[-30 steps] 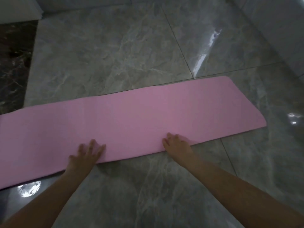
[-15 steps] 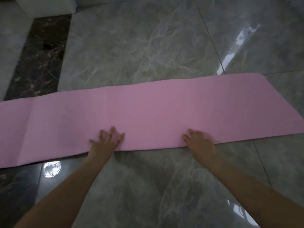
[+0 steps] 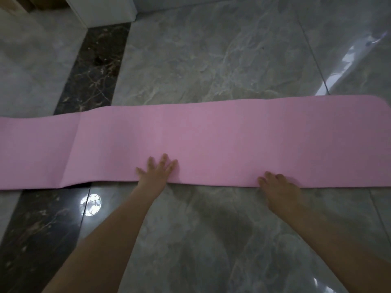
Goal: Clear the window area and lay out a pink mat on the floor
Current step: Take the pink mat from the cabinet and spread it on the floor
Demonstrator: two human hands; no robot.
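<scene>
A long pink mat (image 3: 211,140) lies unrolled across the grey marble floor, running from the left edge of the view to the right edge. A crease crosses it near the left, where its near edge lifts slightly. My left hand (image 3: 157,173) rests flat on the mat's near edge, fingers spread. Further right, my right hand (image 3: 279,188) sits with its fingertips on the same near edge and its palm over the floor. Neither hand grips the mat.
A dark marble strip (image 3: 88,68) runs through the grey floor (image 3: 211,49) at the left and passes under the mat. A white base of a wall or cabinet (image 3: 105,9) stands at the top left. Bright light reflections shine on the floor.
My view has shifted to the left along the mat, so more of its left part and the dark strip show. Both hands stay on the near edge, the left fingers now more spread.
</scene>
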